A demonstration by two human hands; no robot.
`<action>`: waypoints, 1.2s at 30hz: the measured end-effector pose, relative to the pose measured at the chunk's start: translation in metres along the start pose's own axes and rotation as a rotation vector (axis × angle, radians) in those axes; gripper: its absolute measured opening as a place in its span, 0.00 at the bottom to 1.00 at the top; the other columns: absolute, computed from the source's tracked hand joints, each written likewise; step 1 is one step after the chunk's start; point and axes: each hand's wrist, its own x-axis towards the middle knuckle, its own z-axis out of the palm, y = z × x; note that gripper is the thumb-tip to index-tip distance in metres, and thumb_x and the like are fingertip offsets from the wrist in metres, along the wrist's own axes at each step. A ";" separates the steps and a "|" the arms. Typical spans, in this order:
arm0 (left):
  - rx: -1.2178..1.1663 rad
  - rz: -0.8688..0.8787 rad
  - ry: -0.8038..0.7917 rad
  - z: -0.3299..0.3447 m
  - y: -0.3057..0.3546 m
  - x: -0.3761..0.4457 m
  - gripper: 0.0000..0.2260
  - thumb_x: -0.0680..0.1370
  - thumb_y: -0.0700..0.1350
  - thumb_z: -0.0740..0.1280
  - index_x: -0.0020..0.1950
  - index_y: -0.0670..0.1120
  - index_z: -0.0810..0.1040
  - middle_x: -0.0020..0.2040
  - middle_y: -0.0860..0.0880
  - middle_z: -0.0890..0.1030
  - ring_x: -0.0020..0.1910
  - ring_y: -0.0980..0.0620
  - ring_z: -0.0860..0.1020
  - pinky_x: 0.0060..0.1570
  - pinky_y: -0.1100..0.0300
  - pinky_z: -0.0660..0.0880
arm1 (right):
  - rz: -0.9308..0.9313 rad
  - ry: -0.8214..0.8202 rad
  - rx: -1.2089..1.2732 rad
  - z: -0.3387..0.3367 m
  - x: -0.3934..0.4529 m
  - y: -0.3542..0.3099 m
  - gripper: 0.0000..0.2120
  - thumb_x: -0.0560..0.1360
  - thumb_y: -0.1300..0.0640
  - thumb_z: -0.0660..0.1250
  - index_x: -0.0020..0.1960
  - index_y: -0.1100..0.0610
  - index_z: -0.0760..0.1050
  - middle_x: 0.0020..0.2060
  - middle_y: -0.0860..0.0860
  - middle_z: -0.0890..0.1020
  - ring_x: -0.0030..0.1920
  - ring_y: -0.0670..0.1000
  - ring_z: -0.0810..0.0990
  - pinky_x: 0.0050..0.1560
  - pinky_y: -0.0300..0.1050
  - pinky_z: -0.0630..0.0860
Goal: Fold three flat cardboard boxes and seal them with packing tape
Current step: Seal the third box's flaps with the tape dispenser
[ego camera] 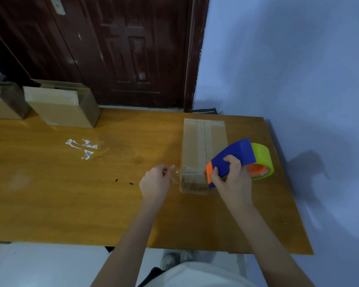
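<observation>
From the head camera, the box being sealed (204, 150) stands on the right part of the wooden counter (71, 193), its long top toward the viewer, with a strip of clear tape already running along the centre seam. The right hand (229, 179) has its grip wrapped round the blue and orange tape dispenser (229, 160), held against the box's near top edge, probably so the cutter can bear on the corner while tape crosses the near end. The yellow-green tape roll (262, 160) sits in the dispenser to the right of the box. The left hand (157, 181) is just beside the box's near left edge, its grip pinched together on what looks like the free end of a clear tape strip (177, 172), likely pulled taut so it lies flat. The strip is nearly invisible, so whether it already sticks to the box cannot be told. Two other boxes, one (60, 106) by the door and one (2, 102) cut off at the left edge, stand at the far left of the counter, well apart; their tops are not readable, so whether they are fully sealed is unclear. White scraps (82, 147) on the counter may be tape residue. The box's near face carries print too blurred to read.
</observation>
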 end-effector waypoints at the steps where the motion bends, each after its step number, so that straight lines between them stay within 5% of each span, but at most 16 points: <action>1: -0.005 -0.009 -0.011 0.004 0.001 -0.002 0.18 0.80 0.59 0.58 0.47 0.47 0.79 0.37 0.52 0.82 0.36 0.49 0.79 0.32 0.58 0.73 | -0.013 -0.011 -0.010 0.000 0.001 -0.001 0.27 0.65 0.68 0.75 0.55 0.57 0.63 0.40 0.64 0.77 0.36 0.60 0.77 0.31 0.44 0.70; 6: -0.063 -0.054 -0.064 0.019 0.006 -0.008 0.17 0.82 0.57 0.55 0.53 0.46 0.76 0.44 0.48 0.83 0.43 0.46 0.80 0.40 0.51 0.77 | -0.018 -0.047 -0.028 0.000 0.004 -0.003 0.26 0.65 0.68 0.74 0.54 0.57 0.64 0.41 0.63 0.77 0.37 0.60 0.77 0.33 0.44 0.69; 11: -0.029 -0.095 -0.069 0.028 0.016 -0.015 0.16 0.82 0.56 0.53 0.54 0.47 0.75 0.44 0.47 0.81 0.42 0.44 0.79 0.37 0.53 0.74 | 0.011 -0.059 -0.043 0.002 0.002 -0.001 0.19 0.66 0.67 0.74 0.53 0.65 0.70 0.40 0.64 0.77 0.37 0.61 0.77 0.31 0.48 0.72; 19: -0.599 -0.272 -0.137 0.049 0.012 -0.015 0.14 0.80 0.57 0.58 0.55 0.49 0.74 0.51 0.47 0.80 0.48 0.47 0.79 0.46 0.46 0.79 | 0.059 -0.080 -0.005 0.002 0.003 -0.002 0.20 0.68 0.66 0.72 0.55 0.62 0.67 0.40 0.63 0.77 0.36 0.61 0.77 0.32 0.50 0.73; 23: -0.768 -0.565 -0.298 0.053 0.011 -0.013 0.16 0.77 0.62 0.59 0.56 0.52 0.69 0.50 0.46 0.79 0.40 0.50 0.78 0.27 0.60 0.73 | 0.058 -0.083 0.006 0.001 0.002 -0.002 0.21 0.69 0.66 0.71 0.56 0.57 0.64 0.39 0.63 0.77 0.36 0.59 0.77 0.33 0.51 0.75; 26: -0.875 -0.726 -0.375 0.058 0.002 -0.020 0.16 0.80 0.53 0.62 0.57 0.42 0.73 0.43 0.45 0.78 0.34 0.51 0.75 0.27 0.61 0.70 | 0.080 -0.088 0.020 0.000 0.001 -0.002 0.19 0.69 0.66 0.71 0.55 0.62 0.67 0.39 0.62 0.77 0.35 0.59 0.77 0.32 0.51 0.75; 28: -0.946 -0.666 -0.218 0.061 -0.002 -0.026 0.14 0.81 0.44 0.59 0.63 0.38 0.73 0.46 0.44 0.79 0.40 0.48 0.77 0.37 0.57 0.74 | 0.107 -0.096 0.031 0.001 0.002 -0.001 0.17 0.69 0.66 0.71 0.55 0.66 0.69 0.39 0.63 0.77 0.35 0.60 0.77 0.33 0.48 0.73; 31: -0.944 -0.400 -0.005 0.048 0.006 -0.031 0.19 0.83 0.49 0.56 0.73 0.45 0.67 0.67 0.49 0.72 0.65 0.51 0.71 0.63 0.58 0.68 | 0.135 -0.107 0.033 0.002 0.002 0.000 0.16 0.69 0.66 0.71 0.54 0.67 0.70 0.38 0.62 0.77 0.34 0.60 0.77 0.31 0.47 0.71; 36: -0.932 -0.121 -0.194 0.046 0.034 -0.051 0.27 0.80 0.59 0.51 0.78 0.52 0.51 0.77 0.55 0.56 0.73 0.60 0.55 0.67 0.65 0.54 | 0.113 -0.078 0.026 0.002 0.000 0.002 0.16 0.69 0.65 0.71 0.53 0.66 0.70 0.40 0.62 0.77 0.35 0.59 0.77 0.31 0.53 0.76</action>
